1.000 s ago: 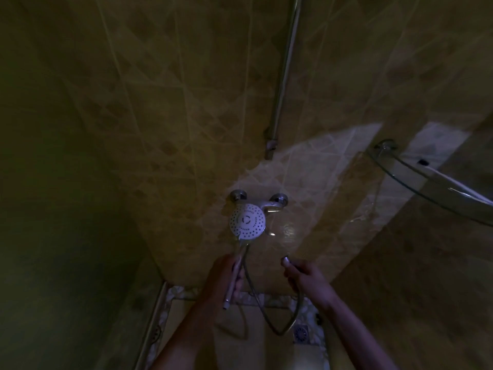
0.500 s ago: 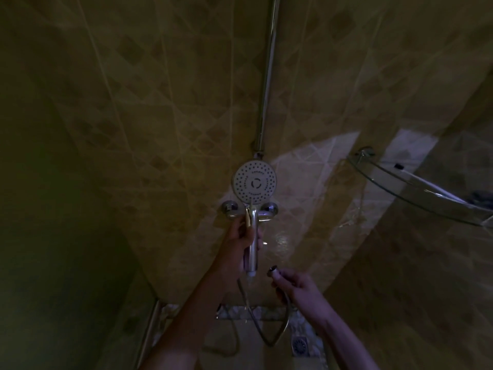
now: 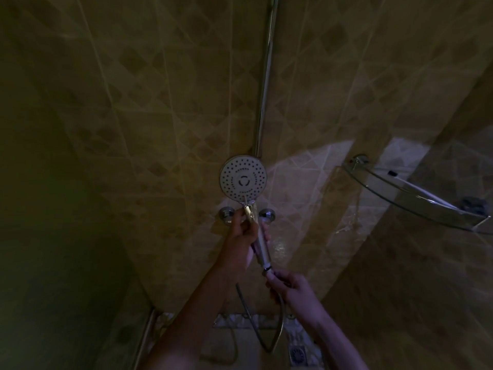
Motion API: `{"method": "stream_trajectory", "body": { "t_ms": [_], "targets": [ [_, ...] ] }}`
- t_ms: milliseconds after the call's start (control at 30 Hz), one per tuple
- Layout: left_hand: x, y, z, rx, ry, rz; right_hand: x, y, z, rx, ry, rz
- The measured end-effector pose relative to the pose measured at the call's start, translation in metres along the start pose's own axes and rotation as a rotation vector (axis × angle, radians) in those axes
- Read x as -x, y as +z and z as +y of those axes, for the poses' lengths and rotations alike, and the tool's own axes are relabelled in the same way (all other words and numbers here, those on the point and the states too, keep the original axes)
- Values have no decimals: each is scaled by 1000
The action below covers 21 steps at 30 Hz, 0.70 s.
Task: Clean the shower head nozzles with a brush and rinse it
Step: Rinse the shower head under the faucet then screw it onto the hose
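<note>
A round white shower head point(image 3: 243, 178) faces me, its nozzle holes showing, in front of the tiled wall. My left hand point(image 3: 241, 237) grips its chrome handle point(image 3: 260, 243) just below the head. My right hand point(image 3: 289, 287) holds the metal end fitting of the shower hose point(image 3: 269, 340) right at the bottom tip of the handle. The hose loops down toward the floor. No brush is in sight.
The wall mixer tap point(image 3: 227, 212) sits behind my left hand. A chrome riser rail point(image 3: 266, 76) runs up the wall. A glass corner shelf point(image 3: 416, 198) juts out at the right. A floor drain point(image 3: 297, 352) lies below; the room is dim.
My left hand lifted the shower head up the wall, above the tap. My right hand brought the hose fitting up to the bottom of the handle.
</note>
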<state>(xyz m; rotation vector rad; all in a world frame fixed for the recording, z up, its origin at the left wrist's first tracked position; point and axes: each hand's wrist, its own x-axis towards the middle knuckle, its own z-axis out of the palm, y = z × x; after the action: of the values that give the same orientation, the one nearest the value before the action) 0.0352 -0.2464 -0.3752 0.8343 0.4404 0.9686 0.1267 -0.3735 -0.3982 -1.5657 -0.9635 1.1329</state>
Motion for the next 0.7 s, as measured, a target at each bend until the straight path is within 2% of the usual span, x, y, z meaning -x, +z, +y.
{"method": "stream_trajectory", "body": {
  "t_ms": [300, 467, 700],
  "targets": [
    [3, 5, 0, 10, 12, -57, -2, 4, 5, -70, -18, 51],
    [2, 4, -2, 21, 15, -31, -2, 6, 6, -109, -24, 61],
    [-2, -2, -3, -9, -72, 14, 2, 6, 4, -159, -25, 53]
  ]
}}
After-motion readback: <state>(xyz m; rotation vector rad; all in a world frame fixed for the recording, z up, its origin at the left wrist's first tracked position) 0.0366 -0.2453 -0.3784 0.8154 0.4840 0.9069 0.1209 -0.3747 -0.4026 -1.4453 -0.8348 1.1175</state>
